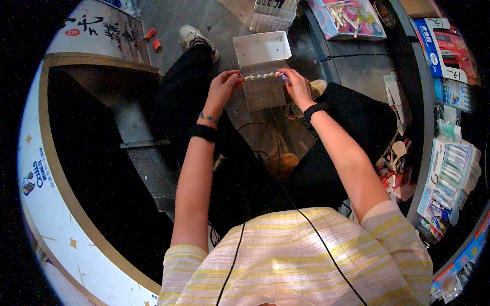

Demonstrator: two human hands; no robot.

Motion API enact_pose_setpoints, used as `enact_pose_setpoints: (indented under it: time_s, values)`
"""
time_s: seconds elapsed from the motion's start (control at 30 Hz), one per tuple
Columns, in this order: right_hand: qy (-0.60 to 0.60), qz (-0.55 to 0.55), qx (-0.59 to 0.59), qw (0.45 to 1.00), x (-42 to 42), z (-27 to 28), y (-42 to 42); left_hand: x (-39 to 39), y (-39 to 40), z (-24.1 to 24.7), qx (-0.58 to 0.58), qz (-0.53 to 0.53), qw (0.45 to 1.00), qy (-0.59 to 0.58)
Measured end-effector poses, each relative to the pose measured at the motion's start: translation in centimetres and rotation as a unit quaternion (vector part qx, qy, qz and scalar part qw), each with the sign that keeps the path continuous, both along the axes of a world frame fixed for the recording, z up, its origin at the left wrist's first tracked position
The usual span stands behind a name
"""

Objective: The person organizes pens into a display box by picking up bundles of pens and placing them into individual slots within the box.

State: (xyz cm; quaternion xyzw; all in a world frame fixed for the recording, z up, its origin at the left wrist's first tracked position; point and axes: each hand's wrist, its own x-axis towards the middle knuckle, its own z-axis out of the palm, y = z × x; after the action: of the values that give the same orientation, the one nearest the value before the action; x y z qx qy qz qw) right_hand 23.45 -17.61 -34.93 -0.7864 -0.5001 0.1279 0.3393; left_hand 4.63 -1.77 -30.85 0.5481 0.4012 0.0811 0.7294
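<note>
A short strand of white beads (pixel 261 76) is stretched almost level between my two hands. My left hand (pixel 224 85) pinches its left end, where something reddish shows at the fingertips. At the other end my right hand (pixel 298 87) grips the strand by an orange bead and a small purple piece (pixel 284 77). Just beyond the beads stands an open white box (pixel 262 49). Below the strand is a clear plastic sheet or box (pixel 265 93); which of these it is, I cannot tell.
A colourful box (pixel 354 28) with slim white sticks on top is at the far right. Packs of pens (pixel 449 174) line the shelf on the right. Red scraps (pixel 156 44) lie on the floor near a shoe (pixel 193 36). A white-fronted counter (pixel 49 183) curves along the left.
</note>
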Motion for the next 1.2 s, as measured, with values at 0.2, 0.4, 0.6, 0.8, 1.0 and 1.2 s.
enact_pose_setpoints:
  time_s: [0.2,0.4,0.6,0.8,1.0,1.2]
  values:
    - [0.011,-0.022,0.040,0.999,-0.1,-1.6,0.0,0.0,0.0,-0.2,-0.008,0.008,1.000,-0.002]
    - [0.045,-0.062,0.035,0.996,-0.2,-1.6,-0.5,0.0,0.1,-0.5,-0.007,-0.001,1.000,-0.009]
    - [0.025,-0.057,0.027,0.998,0.5,-1.0,0.3,0.1,-0.1,-0.9,-0.011,0.019,1.000,-0.022]
    - [-0.040,-0.034,-0.027,0.998,0.6,-0.5,1.1,0.1,-0.1,-0.8,-0.006,0.010,1.000,-0.013]
    - [0.004,-0.036,-0.007,0.999,0.8,-1.6,0.3,-0.1,0.1,-1.6,0.017,0.005,1.000,-0.018]
    - [0.011,-0.017,-0.022,1.000,1.3,-3.1,-1.0,0.4,0.2,-0.5,0.008,-0.017,1.000,0.001]
